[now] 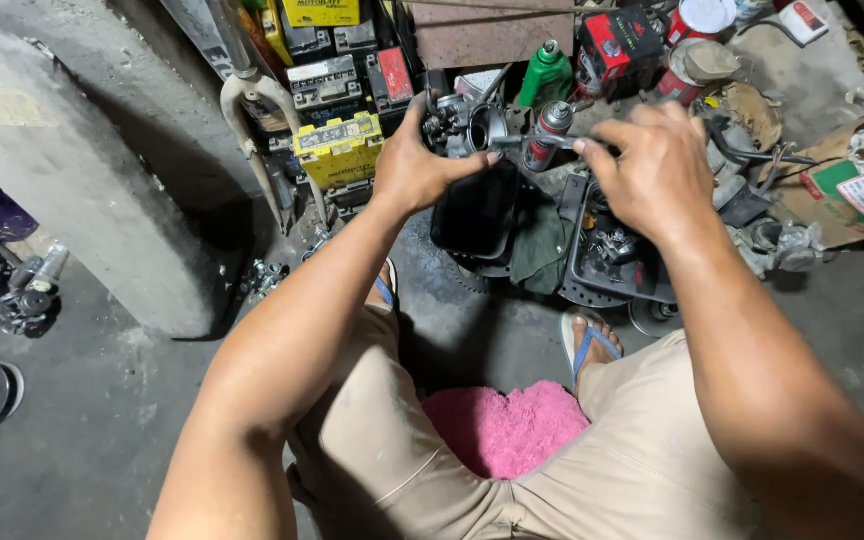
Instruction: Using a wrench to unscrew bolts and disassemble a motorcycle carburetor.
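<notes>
left hand (414, 165) clamped round carburetor (462, 125), right hand (652, 165) pinching thin tool (542, 143) against it (tip hidden), black tray (592, 270) below, yellow battery (340, 148) at left

Bare arms, no sleeves in view, khaki shorts (642, 470) with visible seams, and blue-strapped flip-flops (588, 345) on both feet. Nothing on the wrists.

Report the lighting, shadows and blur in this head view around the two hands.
Head view: light is soft and dim, no glare; the left hand and right hand are slightly soft but readable on the small metal engine part; deep shadow fills the floor gap below the black tray; wide-angle stretch enlarges the forearms near the bottom edge.
</notes>
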